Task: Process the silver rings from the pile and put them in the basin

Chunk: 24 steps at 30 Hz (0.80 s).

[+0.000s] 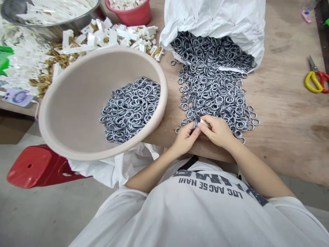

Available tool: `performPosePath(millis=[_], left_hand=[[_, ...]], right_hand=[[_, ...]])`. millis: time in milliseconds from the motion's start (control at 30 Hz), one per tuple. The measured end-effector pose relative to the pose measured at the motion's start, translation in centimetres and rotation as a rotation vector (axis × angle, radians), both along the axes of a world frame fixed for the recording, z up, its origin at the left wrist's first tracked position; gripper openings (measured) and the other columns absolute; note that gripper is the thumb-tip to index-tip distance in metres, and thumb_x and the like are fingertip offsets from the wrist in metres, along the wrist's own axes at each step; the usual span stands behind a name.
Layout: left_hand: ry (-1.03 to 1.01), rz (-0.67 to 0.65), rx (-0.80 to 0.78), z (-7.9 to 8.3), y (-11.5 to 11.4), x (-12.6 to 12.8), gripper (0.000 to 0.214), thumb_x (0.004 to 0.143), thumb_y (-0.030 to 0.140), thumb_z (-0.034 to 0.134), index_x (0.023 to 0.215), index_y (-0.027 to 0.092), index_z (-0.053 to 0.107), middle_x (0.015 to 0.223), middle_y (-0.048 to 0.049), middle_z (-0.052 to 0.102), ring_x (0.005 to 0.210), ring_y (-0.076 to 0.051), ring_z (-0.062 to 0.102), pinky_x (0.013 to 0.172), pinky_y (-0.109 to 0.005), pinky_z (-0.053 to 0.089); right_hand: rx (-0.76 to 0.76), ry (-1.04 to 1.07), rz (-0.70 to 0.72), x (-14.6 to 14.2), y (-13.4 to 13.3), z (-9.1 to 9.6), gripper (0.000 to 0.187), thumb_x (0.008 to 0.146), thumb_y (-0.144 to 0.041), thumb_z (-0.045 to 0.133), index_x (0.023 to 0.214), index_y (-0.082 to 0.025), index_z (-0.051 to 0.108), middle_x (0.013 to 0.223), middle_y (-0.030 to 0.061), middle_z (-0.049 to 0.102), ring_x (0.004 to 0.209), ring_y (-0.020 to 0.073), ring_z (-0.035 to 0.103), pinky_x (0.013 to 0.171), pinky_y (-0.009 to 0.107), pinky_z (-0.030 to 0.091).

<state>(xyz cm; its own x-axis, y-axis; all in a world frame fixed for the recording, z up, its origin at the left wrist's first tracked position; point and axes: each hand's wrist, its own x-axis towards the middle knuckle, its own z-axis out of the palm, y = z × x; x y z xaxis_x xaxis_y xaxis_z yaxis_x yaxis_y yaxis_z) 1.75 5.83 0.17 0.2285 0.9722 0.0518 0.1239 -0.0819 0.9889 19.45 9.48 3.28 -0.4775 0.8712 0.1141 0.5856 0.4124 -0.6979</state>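
Observation:
My left hand (185,137) pinches a grey ring (195,123) near the front edge of the table. Close against it, my right hand (215,129) grips a small pale tool (205,123) with a dark tip that meets the ring; its exact kind is unclear. Just beyond both hands spreads a pile of loose grey rings (216,92), spilling from a white sack (216,17) that lies open towards me. To the left, a large beige basin (74,103) holds a heap of similar rings (132,109).
White and gold plastic pieces (102,37) lie behind the basin, near a red bowl (133,13) and a metal bowl (59,27). Scissors (315,80) with yellow and red handles rest at the right. A red stool (33,166) stands below the table at left.

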Motion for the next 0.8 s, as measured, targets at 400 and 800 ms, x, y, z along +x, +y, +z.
performPosePath(millis=[400, 800], left_hand=[[-0.067, 0.041, 0.024, -0.4, 0.0, -0.1, 0.033, 0.096, 0.047, 0.058, 0.087, 0.016, 0.063, 0.077, -0.0012, 0.062, 0.071, -0.012, 0.055, 0.068, -0.024, 0.047], [-0.437, 0.386, 0.014, -1.3, 0.0, -0.1, 0.027, 0.089, 0.044, 0.07, 0.096, 0.018, 0.069, 0.085, -0.0026, 0.071, 0.067, -0.009, 0.063, 0.06, -0.02, 0.051]], right_hand=[[0.081, 0.118, -0.073, -0.1, -0.3, -0.3, 0.023, 0.097, -0.041, 0.055, 0.093, -0.021, 0.064, 0.078, 0.0005, 0.063, 0.068, 0.0147, 0.054, 0.066, 0.027, 0.037], [0.116, -0.063, -0.289, 0.1, 0.7, -0.9, 0.026, 0.09, -0.04, 0.065, 0.107, -0.022, 0.07, 0.1, 0.0052, 0.074, 0.088, 0.0232, 0.067, 0.074, 0.032, 0.044]])
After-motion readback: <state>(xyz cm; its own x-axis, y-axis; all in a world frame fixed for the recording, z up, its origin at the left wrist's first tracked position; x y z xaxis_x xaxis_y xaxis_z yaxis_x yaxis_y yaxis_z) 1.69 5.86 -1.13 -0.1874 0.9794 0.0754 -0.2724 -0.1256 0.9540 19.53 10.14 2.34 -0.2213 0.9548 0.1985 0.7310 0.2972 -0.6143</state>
